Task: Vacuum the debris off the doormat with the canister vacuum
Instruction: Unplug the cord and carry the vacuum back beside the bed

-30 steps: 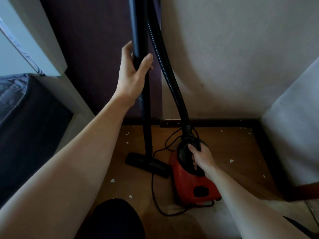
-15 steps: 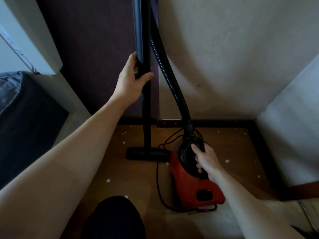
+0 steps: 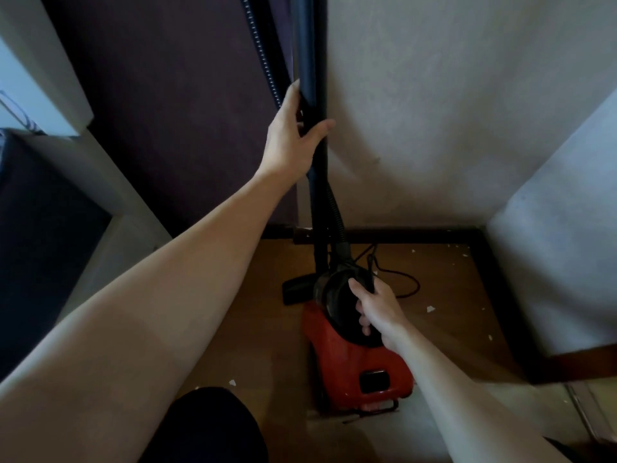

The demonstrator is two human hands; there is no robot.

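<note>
Both arms outstretched: left hand (image 3: 289,139) curled round upright wand (image 3: 309,45), right hand (image 3: 378,310) gripping canister vacuum (image 3: 350,359) handle.

One wide-angle view, worn on the head, looks forward and steeply down into a room corner (straight edges bow). The left forearm (image 3: 150,312) and right forearm (image 3: 450,389) cross the bottom edge, close to the lens; floor (image 3: 273,329) and wall (image 3: 434,111) lie farther off.
</note>
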